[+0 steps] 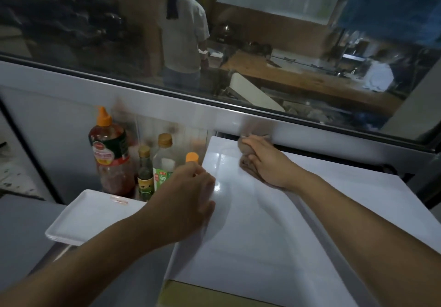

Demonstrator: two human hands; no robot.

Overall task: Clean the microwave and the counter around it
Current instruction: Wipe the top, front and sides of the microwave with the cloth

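Microwave (274, 223) fills the lower right of the head view, white top facing up, back edge close under the window sill (238, 118); grey counter (21, 230) runs to its left. White tray (78, 216) sits on that counter just beside the microwave's left edge, with a cluster of bottles behind it — a tall sauce bottle (111, 151) with orange cap, smaller ones near it. Right hand (265, 163) lies on the microwave top toward the back, fingers clenched round a brownish cloth (245, 150) bunched against the surface; judged to be wiping the top. Left hand (191, 194) rests at the left edge of the top, fingers relaxed and grasping nothing — likely bracing the unit so it does not slide under the wiping. Both hands touch the microwave; the counter looks not yet wiped.
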